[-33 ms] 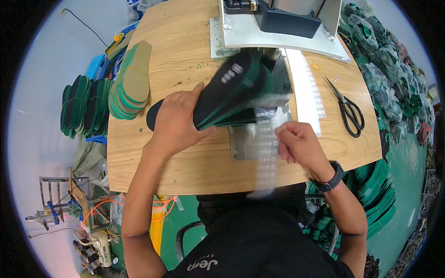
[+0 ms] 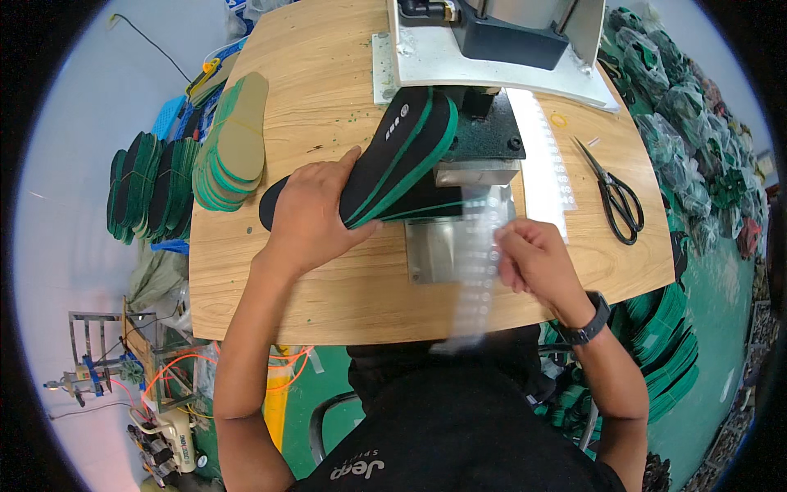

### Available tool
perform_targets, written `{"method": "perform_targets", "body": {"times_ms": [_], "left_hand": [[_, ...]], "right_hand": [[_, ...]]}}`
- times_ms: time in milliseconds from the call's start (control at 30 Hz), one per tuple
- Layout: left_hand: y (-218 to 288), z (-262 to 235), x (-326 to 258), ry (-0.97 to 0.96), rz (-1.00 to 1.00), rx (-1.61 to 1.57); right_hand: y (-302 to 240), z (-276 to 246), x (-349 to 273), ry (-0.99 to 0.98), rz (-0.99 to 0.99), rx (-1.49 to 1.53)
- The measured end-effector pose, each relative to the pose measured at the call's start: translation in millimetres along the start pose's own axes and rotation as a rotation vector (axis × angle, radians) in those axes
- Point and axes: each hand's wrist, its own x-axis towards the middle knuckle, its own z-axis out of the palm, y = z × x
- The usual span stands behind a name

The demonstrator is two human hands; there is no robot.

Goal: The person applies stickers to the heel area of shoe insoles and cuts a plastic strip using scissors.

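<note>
My left hand (image 2: 311,205) grips several black insoles (image 2: 389,152) with green edges, fanned out and slanting up toward the press. The top one carries a small pale printed mark near its far end. Another black insole (image 2: 426,201) lies lower, its right part beneath the metal block (image 2: 479,172) of the press. In a pinch, my right hand (image 2: 534,258) holds the edge of a see-through strip (image 2: 477,271) with rows of small printed marks. The strip hangs blurred over the right side of the metal plate (image 2: 430,254), its lower end past the table's front edge.
The white press frame (image 2: 500,75) stands at the back. Right of it are white printed sheets (image 2: 537,164) and black scissors (image 2: 615,193). Stacked tan insoles (image 2: 242,123) and tied black-green bundles (image 2: 135,189) line the left edge. Bagged pieces (image 2: 680,123) lie on the floor.
The fanned insoles, blurred before, have swung slightly left and show sharply, uncovering more of the press block. My right hand and the strip have shifted a little to the right.
</note>
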Motion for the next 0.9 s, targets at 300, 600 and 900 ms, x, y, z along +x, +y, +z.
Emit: {"method": "perform_targets", "body": {"times_ms": [300,600,900], "left_hand": [[-8.0,2.2,-2.8,0.092,0.063,-0.084],[-5.4,2.1,-3.3,0.152,0.065,-0.145],[-10.1,1.2,-9.2,0.316,-0.154,-0.528]], "right_hand": [[1.5,-13.1,-6.3,0.065,0.017,0.229],[5.2,-23.8,-1.7,0.078,-0.025,0.342],[-13.1,6.1,14.8,-0.104,0.050,-0.007]]}}
